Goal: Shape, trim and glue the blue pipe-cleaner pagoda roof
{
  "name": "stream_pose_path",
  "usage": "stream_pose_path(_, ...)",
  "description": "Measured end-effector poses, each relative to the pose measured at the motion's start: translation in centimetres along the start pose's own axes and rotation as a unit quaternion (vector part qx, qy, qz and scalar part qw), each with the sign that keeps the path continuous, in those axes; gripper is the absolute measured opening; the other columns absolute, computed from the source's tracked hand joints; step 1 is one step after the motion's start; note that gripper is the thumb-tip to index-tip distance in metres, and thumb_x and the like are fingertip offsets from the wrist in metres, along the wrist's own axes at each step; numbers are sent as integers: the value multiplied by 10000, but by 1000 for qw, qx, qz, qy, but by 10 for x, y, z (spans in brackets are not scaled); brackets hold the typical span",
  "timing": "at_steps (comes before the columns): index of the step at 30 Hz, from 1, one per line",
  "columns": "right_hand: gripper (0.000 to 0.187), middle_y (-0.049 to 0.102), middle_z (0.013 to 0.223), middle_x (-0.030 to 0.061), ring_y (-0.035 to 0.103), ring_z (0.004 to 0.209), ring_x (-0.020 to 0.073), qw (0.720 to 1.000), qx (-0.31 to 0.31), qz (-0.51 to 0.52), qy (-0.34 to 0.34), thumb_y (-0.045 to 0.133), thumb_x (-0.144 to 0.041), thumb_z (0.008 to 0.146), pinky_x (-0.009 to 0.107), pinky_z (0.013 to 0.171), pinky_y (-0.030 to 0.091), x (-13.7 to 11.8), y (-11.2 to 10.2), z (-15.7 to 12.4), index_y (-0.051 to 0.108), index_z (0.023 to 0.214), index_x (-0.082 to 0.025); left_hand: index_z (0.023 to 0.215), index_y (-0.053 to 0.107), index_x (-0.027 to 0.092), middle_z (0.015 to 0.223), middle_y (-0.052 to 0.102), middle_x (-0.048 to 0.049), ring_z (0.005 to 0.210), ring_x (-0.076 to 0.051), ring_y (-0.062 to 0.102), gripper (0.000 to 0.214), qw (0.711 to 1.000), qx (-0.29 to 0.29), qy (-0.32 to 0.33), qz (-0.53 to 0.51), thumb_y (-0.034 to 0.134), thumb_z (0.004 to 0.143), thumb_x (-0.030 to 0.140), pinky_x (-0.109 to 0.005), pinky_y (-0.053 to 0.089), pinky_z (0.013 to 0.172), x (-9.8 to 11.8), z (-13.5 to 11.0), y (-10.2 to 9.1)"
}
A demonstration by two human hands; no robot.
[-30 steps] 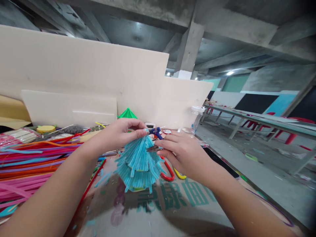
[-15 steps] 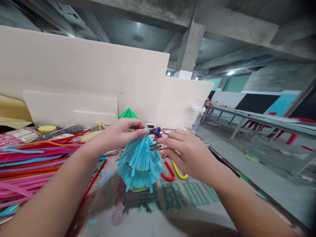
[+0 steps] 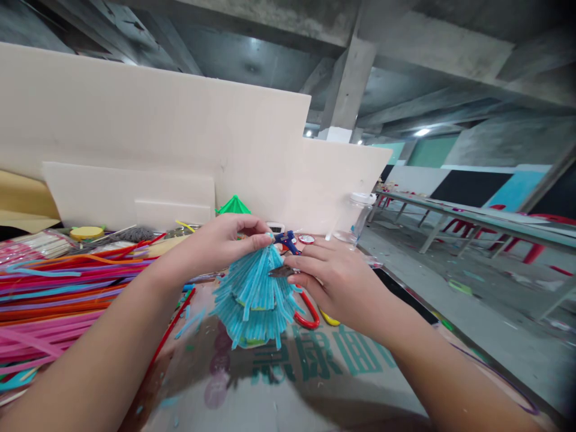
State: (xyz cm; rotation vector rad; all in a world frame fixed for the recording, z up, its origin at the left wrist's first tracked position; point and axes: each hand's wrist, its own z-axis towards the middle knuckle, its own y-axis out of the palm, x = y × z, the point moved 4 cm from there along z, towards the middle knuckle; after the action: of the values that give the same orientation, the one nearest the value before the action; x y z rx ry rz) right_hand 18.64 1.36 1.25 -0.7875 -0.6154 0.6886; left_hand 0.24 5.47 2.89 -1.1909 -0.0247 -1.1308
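Observation:
A small cone-shaped tree of blue pipe cleaners (image 3: 252,294) stands on the cardboard-covered table (image 3: 292,384). My left hand (image 3: 220,240) pinches its tip from above, fingers closed. My right hand (image 3: 335,279) is closed round a small pair of cutters (image 3: 281,271), whose metal jaws touch the tree's upper right side. Red and yellow handle loops (image 3: 310,312) show under that hand.
A heap of long coloured pipe cleaners (image 3: 58,288) fills the left of the table. Pale boards (image 3: 157,138) stand behind. A green cone (image 3: 233,206), a blue glue gun (image 3: 287,241) and a clear jar (image 3: 355,216) sit at the back. The table edge runs on the right, tables and red chairs beyond.
The cutter jaws opened and closed slightly at the tree's upper right side; my right hand shifted a little. My left hand kept its pinch on the tip.

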Motion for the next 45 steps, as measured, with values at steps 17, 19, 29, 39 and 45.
stream_pose_path(17, 267, 686, 985, 85, 590, 938, 221, 999, 27, 4, 17, 456, -317, 958, 366, 802, 442, 5, -4, -1, 658, 1061, -175, 933, 665, 181, 852, 662, -2, 796, -150, 581, 325, 1000, -13, 5, -27, 517, 893, 467, -235, 427, 693, 1, 0, 1)
stream_pose_path(19, 272, 684, 991, 90, 589, 930, 220, 999, 35, 3, 14, 457, -321, 957, 364, 792, 443, 6, -3, 0, 656, 1067, -172, 928, 666, 182, 845, 660, -1, 788, -150, 580, 325, 1000, -13, 7, -19, 520, 889, 470, -236, 424, 688, 2, 0, 1)
stream_pose_path(29, 263, 687, 981, 96, 589, 928, 210, 999, 47, 12, 6, 460, -304, 958, 352, 789, 451, 7, 1, 0, 643, 1087, -165, 921, 667, 187, 843, 665, -7, 765, -153, 574, 320, 1000, -12, 12, -19, 521, 884, 470, -244, 424, 686, 5, -1, 1)
stream_pose_path(39, 228, 685, 931, 98, 599, 883, 208, 998, 53, -12, -6, 480, -263, 947, 340, 765, 451, 9, 4, 0, 658, 1037, -152, 909, 667, 190, 815, 657, 2, 742, -145, 564, 314, 1000, -11, 4, -29, 524, 882, 468, -236, 415, 666, 3, 0, 2)
stream_pose_path(45, 239, 685, 961, 104, 588, 893, 210, 999, 41, -15, 0, 473, -276, 951, 342, 756, 436, 8, -3, 0, 653, 1057, -161, 904, 664, 187, 819, 656, -6, 756, -155, 570, 329, 1000, -12, 1, -26, 515, 882, 480, -249, 424, 676, 3, 0, 2)
